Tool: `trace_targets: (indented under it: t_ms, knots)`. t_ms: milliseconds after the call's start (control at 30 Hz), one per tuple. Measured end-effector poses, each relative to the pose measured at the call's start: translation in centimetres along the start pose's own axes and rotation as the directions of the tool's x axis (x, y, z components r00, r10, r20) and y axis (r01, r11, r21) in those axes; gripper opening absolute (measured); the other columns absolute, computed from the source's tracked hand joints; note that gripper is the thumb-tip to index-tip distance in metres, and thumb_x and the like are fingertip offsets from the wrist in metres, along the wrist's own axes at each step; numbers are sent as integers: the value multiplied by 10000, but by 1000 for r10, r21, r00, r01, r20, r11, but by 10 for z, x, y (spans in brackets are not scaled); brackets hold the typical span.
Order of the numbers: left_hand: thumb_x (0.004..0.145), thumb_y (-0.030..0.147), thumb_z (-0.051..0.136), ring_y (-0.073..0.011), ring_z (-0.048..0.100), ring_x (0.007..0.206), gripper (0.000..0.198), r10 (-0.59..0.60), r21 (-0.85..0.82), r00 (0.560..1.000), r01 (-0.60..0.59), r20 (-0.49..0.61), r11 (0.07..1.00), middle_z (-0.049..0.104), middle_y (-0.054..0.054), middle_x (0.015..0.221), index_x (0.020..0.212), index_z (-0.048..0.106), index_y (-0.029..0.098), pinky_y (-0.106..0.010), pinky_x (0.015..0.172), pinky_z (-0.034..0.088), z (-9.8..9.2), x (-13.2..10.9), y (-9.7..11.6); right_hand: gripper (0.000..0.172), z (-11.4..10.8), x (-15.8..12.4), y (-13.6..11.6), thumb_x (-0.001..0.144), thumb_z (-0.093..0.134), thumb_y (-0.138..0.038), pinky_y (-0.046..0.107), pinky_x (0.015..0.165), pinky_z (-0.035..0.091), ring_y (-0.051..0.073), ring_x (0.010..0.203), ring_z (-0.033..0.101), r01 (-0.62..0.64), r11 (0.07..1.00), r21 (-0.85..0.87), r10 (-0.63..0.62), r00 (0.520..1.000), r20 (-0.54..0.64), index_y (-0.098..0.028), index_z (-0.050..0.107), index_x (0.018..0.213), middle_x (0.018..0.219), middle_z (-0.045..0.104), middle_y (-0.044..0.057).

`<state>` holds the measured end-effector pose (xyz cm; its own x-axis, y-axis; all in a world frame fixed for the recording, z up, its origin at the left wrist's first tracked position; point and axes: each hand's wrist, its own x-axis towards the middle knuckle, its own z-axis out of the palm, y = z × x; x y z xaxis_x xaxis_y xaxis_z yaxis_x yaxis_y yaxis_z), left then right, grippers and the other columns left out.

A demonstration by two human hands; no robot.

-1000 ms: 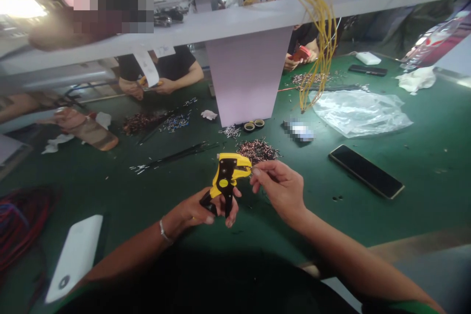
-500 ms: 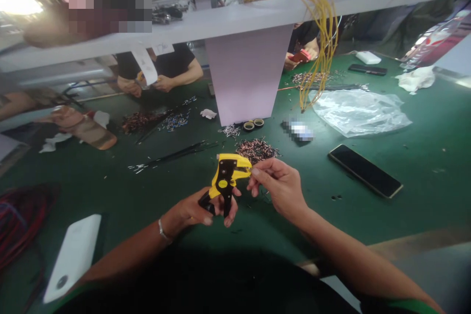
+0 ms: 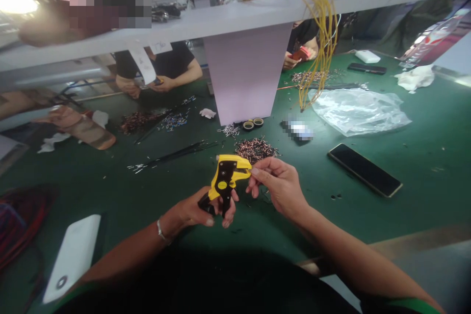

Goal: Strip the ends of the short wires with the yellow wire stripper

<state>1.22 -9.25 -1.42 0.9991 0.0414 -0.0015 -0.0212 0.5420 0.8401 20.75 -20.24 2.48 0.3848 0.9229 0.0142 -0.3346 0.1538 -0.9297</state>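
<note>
My left hand [image 3: 209, 208] is wrapped round the black handles of a yellow and black hand tool [image 3: 223, 176], whose jaws point right. Thumb and forefinger of my right hand [image 3: 275, 181] are pinched together at the tip of those jaws; whatever they hold is too small to make out. Just beyond the tool lies a pile of small copper-coloured and black pieces [image 3: 256, 149]. Behind that pile are small silvery pieces [image 3: 230, 130] and two tape rolls [image 3: 253, 123]. A bundle of black wires [image 3: 176, 154] lies to the left.
A dark phone [image 3: 365, 170] and a clear plastic bag [image 3: 362, 110] lie at the right. Yellow wires [image 3: 324, 24] hang from the white shelf [image 3: 184, 27]. At the left are a white device [image 3: 73, 257], red cables [image 3: 22, 225] and a bottle [image 3: 90, 130]. Other people's hands work beyond the shelf.
My hands and the tool keep nearly the same place. The fingers of my left hand have shifted slightly round the handles. Across the table, another person's hands have moved a little.
</note>
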Motion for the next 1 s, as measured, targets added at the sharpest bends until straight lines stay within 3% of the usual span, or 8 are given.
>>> trace_targets:
  t_ms: [667, 1000]
  knots:
    - [752, 226, 785, -135, 582, 597, 398, 19, -35, 996, -22, -86, 999, 627, -54, 735, 1083, 615, 86, -302, 583, 500, 15, -2, 2, 147, 0, 3, -4, 737, 751, -277, 259, 438, 468, 135, 423, 619, -45, 991, 123, 44, 999, 11, -181, 644, 707, 550, 688, 6]
    - [761, 165, 770, -85, 552, 476, 284, 38, -12, 970, -42, -239, 999, 626, -19, 676, 994, 627, 88, -228, 446, 503, 22, -3, 3, 139, -1, 4, -1, 760, 738, -274, 271, 469, 492, 132, 443, 632, -21, 992, 122, 21, 1000, -1, -177, 642, 737, 592, 703, 5]
